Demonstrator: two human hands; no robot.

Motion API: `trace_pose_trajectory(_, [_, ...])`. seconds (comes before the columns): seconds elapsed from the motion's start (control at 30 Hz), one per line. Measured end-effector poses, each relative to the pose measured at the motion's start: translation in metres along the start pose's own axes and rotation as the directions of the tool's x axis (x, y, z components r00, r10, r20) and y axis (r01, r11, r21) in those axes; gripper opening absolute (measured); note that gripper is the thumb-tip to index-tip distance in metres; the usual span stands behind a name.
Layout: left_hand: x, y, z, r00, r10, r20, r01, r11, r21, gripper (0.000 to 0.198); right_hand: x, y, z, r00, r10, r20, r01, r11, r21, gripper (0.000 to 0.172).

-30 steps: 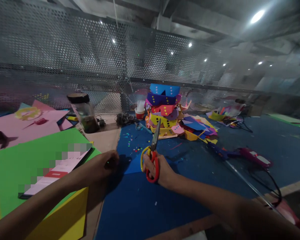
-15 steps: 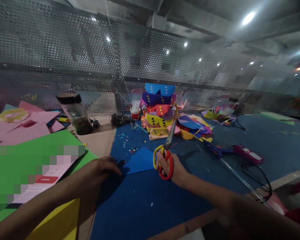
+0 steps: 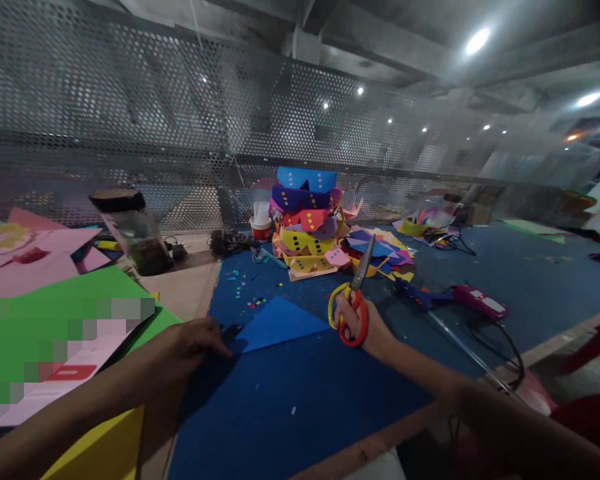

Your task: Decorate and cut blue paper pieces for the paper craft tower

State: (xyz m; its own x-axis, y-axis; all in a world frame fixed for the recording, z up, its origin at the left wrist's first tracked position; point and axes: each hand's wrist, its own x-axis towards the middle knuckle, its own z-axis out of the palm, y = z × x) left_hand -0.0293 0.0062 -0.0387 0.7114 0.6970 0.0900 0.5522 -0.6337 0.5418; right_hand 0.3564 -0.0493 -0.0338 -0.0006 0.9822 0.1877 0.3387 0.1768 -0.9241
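Right hand [image 3: 375, 330]: yours, closed round the handles of one pair of scissors [image 3: 357, 283], red and yellow grips, blades together and pointing up and away from you.
Left hand [image 3: 200, 337]: yours, fingers bent, fingertips at the near-left tip of the blue paper; whether they pinch it or merely rest there, you cannot tell from this view.
Blue paper [image 3: 283, 323]: one triangular piece, flat on the blue tabletop [image 3: 280, 413], between your two hands, its right-hand tip just beside your scissors hand.
Paper scraps [image 3: 255, 303]: many, tiny, mixed colours, scattered beyond your left hand's fingers.
Paper masks [image 3: 307, 241]: one stack, several colours, dotted with small squares, beyond and left of your scissors.
Loose cut paper [image 3: 395, 250]: one heap, directly beyond your scissors' blades.
Glue gun [image 3: 480, 301]: one, plum and blue, right of your right hand, apart from it.
Green sheet [image 3: 80, 283]: one, left of your left hand.
Yellow sheet [image 3: 100, 447]: one, on the near side of your left forearm.
Jar [image 3: 150, 253]: one, dark-lidded, beyond your left hand.
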Motion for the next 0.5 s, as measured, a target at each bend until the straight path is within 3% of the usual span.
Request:
trace_pose_trajectory(0.17, [0.0,0.002,-0.001,0.999,0.0,0.037,0.002,0.998,-0.062,0.048,0.004,0.006,-0.012,1.0,0.007,-0.013,-0.007,0.998,-0.061,0.055])
trace_pose_trajectory(0.33, [-0.001,0.018,-0.001,0.999,-0.017,-0.027,0.016,1.0,-0.019,0.039,0.013,-0.001,-0.039,0.999,0.04,-0.016,-0.043,0.919,-0.393,0.047])
trace_pose_trajectory(0.43, [0.001,0.032,0.0,0.999,0.008,-0.045,-0.007,1.0,0.029,0.024,0.015,-0.006,-0.063,0.999,0.047,-0.01,-0.044,0.796,-0.604,0.035])
trace_pose_trajectory(0.5, [0.002,0.038,0.003,0.998,0.017,-0.061,-0.013,0.998,0.057,0.015,0.012,-0.008,-0.076,0.999,0.032,0.044,0.017,0.584,-0.812,0.036])
